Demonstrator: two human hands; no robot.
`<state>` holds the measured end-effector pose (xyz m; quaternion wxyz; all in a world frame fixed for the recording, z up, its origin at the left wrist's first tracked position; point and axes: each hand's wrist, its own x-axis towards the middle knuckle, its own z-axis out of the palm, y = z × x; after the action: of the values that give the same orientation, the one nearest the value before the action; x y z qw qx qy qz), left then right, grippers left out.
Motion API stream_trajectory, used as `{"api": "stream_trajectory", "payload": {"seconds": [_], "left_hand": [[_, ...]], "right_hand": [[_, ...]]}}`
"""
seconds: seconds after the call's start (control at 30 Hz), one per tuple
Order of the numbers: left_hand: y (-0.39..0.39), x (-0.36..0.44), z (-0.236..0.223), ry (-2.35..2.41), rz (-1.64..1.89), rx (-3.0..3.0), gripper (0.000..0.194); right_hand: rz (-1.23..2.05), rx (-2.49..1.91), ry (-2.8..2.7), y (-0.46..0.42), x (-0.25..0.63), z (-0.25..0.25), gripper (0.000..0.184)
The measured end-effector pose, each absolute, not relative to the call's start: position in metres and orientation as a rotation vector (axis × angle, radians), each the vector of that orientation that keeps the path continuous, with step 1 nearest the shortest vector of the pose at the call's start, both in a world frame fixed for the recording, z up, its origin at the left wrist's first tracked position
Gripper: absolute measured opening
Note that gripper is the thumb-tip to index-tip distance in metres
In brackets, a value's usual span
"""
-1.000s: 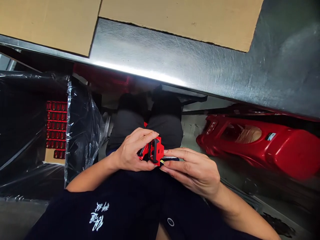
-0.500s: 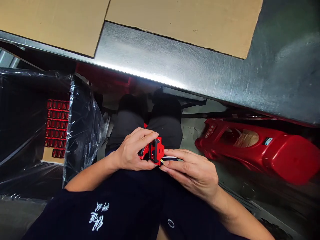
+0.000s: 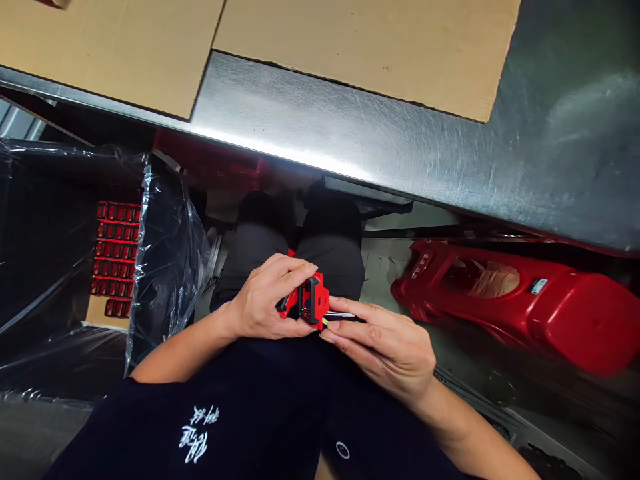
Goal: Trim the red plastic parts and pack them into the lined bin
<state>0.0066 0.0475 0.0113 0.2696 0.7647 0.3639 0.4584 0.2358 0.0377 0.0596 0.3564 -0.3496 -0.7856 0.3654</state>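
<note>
Above my lap, my left hand (image 3: 273, 297) is closed around a small red and black plastic part (image 3: 321, 301), thumb and fingers on its two ends. A flat red face with small slots points to the right. My right hand (image 3: 387, 340) is pinched at that face's right side, on thin white and yellow wires (image 3: 341, 314) that come out between its fingers. The fingertips lie close against the red part; whether they touch it I cannot tell. More red plastic shows behind the part, partly hidden by my left hand.
A steel table (image 3: 320, 120) crosses ahead, with cardboard sheets (image 3: 370, 47) on it. On the left, a box lined with black plastic (image 3: 167, 247) holds rows of red and black parts (image 3: 116, 250). A large red plastic stool-like object (image 3: 515, 293) lies at right, below the table edge.
Both hands keep nearly the same hold on the part and the wires. The camera view has shifted slightly, so the table sits a little lower. A reddish object now shows at the top left.
</note>
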Motion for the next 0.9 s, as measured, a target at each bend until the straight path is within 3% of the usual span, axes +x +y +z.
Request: {"api": "stream_trajectory", "payload": {"seconds": [0.43,0.7,0.9], "left_hand": [[0.050,0.001,0.014,1.053,1.172,2.189,0.076],[0.048,-0.003,0.013,1.077,1.129,2.162,0.076],[0.048,-0.004,0.008,1.019,1.225,2.069,0.087]], "right_hand": [[0.848,-0.889,-2.137,0.041,0.229,0.065,0.007],[0.770,-0.757,-2.203,0.044,0.230,0.058,0.015],[0.619,-0.793,-2.217,0.043,0.230,0.056,0.024]]}}
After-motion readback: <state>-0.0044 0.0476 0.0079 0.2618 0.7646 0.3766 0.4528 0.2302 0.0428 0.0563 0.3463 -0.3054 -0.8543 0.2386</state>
